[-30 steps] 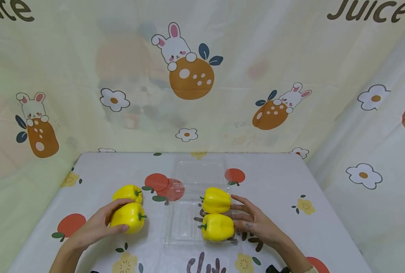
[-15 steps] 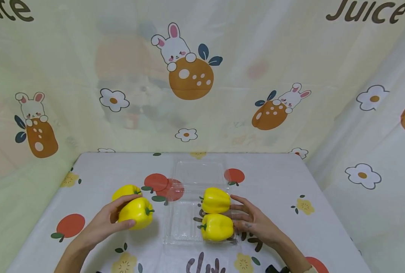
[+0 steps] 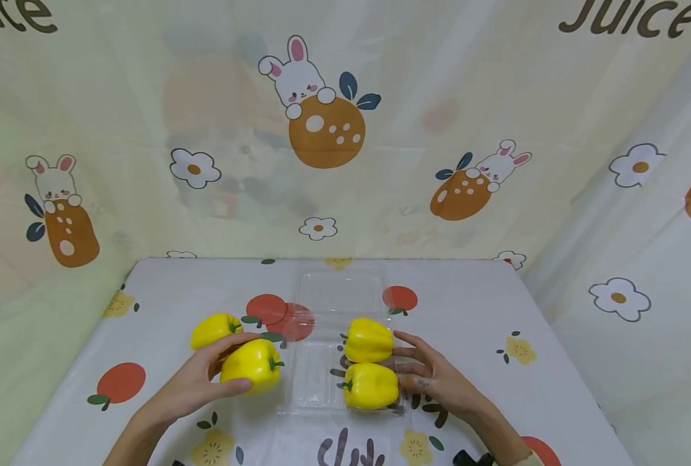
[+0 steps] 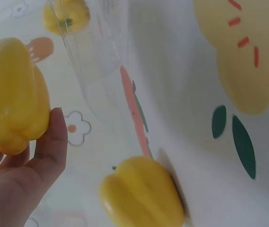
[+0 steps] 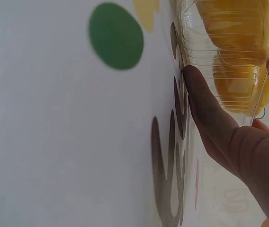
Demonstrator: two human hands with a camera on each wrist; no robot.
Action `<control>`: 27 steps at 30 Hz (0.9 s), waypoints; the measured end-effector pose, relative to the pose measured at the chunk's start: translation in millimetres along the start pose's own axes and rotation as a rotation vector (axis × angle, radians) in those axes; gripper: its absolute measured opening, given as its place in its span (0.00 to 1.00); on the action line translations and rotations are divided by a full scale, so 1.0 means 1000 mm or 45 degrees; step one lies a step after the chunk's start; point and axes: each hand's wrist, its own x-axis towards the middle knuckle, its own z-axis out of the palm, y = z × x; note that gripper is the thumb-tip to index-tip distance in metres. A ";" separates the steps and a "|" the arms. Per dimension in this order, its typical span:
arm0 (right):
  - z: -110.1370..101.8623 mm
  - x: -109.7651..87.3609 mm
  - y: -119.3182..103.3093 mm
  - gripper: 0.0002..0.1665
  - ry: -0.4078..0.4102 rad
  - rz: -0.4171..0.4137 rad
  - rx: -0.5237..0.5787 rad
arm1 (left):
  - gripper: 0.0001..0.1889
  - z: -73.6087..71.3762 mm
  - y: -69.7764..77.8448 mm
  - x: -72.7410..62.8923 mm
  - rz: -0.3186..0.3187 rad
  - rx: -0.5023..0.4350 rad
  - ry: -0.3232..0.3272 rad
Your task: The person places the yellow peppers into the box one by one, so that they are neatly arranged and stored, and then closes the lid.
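My left hand (image 3: 197, 382) grips a yellow bell pepper (image 3: 252, 367), its stem pointing right, left of a clear plastic clamshell box (image 3: 313, 382). The left wrist view has this held pepper (image 4: 11, 94) raised between fingers and thumb. Another yellow bell pepper (image 3: 213, 329) lies on the table just behind the left hand. Two yellow bell peppers, a rear one (image 3: 369, 341) and a front one (image 3: 371, 386), sit in the box's right half, stems to the left. My right hand (image 3: 438, 378) rests against the box's right side, fingers spread; its thumb (image 5: 210, 104) touches the clear wall in the right wrist view.
The box's clear lid (image 3: 342, 291) lies folded back toward the rear. A white tablecloth (image 3: 462, 310) with printed fruit and flowers covers the table. A printed curtain (image 3: 398, 207) hangs along the back and both sides. A small black object (image 3: 468, 458) shows at the bottom edge.
My left hand has lifted its pepper and moved right with it, away from the one left behind and toward the box. The right hand and the peppers in the box stay put.
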 end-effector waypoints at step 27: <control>0.000 0.000 0.000 0.50 -0.005 0.005 -0.009 | 0.34 0.030 0.019 0.026 0.038 0.089 -0.090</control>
